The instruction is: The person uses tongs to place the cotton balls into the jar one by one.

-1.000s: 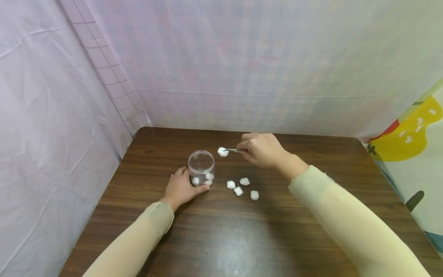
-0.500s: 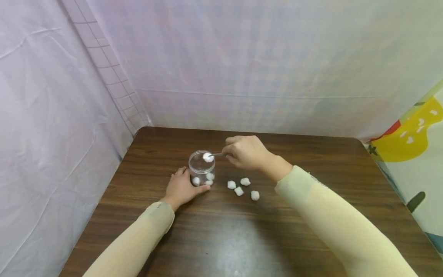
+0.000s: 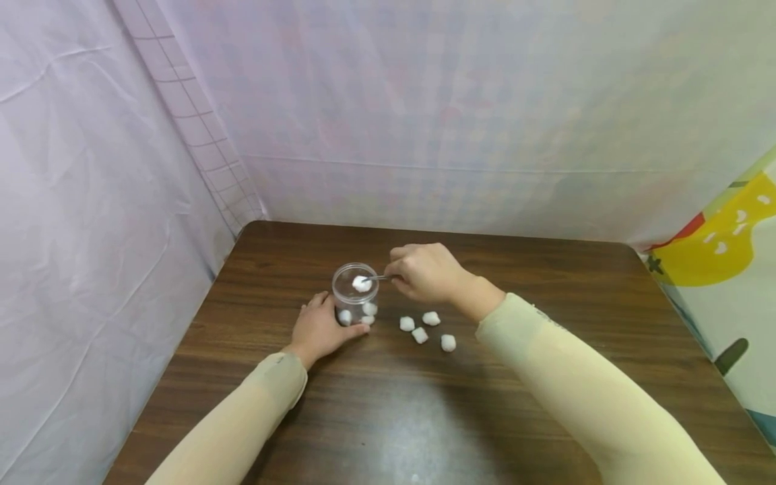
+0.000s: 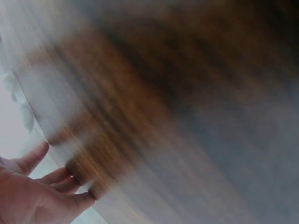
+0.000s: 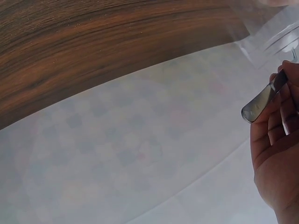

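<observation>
Pinching metal tool [image 3: 377, 277] between fingers of right hand [image 3: 427, 271], with white puff [image 3: 362, 284] on its tip, at mouth of clear jar [image 3: 355, 300]. Gripping jar low with left hand [image 3: 316, 330]. Showing three puffs inside [image 3: 345, 317], four loose puffs [image 3: 420, 335] rightward on bench [image 3: 388, 404].

Pale yellow sleeves [image 3: 582, 384], greyish-green cuffs [image 3: 508, 323]; small dark marks [image 3: 548, 319] near right cuff, too blurred to read.

Left hand [image 3: 318, 330] blocking jar [image 3: 356, 300] at left, right hand [image 3: 427, 271] at upper right, white tufts [image 3: 407, 324] alongside, passage over far-right table [image 3: 585, 273].
</observation>
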### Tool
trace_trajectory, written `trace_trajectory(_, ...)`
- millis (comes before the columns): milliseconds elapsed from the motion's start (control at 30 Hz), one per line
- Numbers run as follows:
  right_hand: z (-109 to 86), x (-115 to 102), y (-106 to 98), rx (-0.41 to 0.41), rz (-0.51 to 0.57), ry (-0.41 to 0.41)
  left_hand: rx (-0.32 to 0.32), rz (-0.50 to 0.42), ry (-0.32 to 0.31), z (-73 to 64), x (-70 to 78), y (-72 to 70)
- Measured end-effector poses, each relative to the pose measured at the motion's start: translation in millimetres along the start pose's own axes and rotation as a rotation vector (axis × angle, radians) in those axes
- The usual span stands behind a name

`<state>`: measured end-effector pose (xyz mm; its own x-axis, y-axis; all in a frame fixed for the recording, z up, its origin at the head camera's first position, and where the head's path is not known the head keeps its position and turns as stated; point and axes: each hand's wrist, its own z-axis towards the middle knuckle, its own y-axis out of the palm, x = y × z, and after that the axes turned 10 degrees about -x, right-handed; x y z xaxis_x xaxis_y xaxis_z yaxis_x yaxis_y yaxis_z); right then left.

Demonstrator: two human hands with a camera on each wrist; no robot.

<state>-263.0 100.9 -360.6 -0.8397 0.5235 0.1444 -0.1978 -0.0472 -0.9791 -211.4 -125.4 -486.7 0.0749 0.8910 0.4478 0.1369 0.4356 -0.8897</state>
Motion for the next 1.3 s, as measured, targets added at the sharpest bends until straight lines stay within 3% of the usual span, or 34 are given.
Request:
trace_trajectory(767,-13.0,9.3,-6.5,0.011,0.009,0.029,-0.016,-0.010,0.000,-1.9,1.0,-0.9)
trace_trajectory(1067,-43.0,31.7,-2.6,0.041,0.021,0.082,0.001,-0.007,0.013,-2.7,-0.5,-0.9)
trace_trajectory(1300,-84.9,45.2,22.3,-0.065,0.042,0.137,0.002,-0.001,0.017,-3.5,1.3,-2.9)
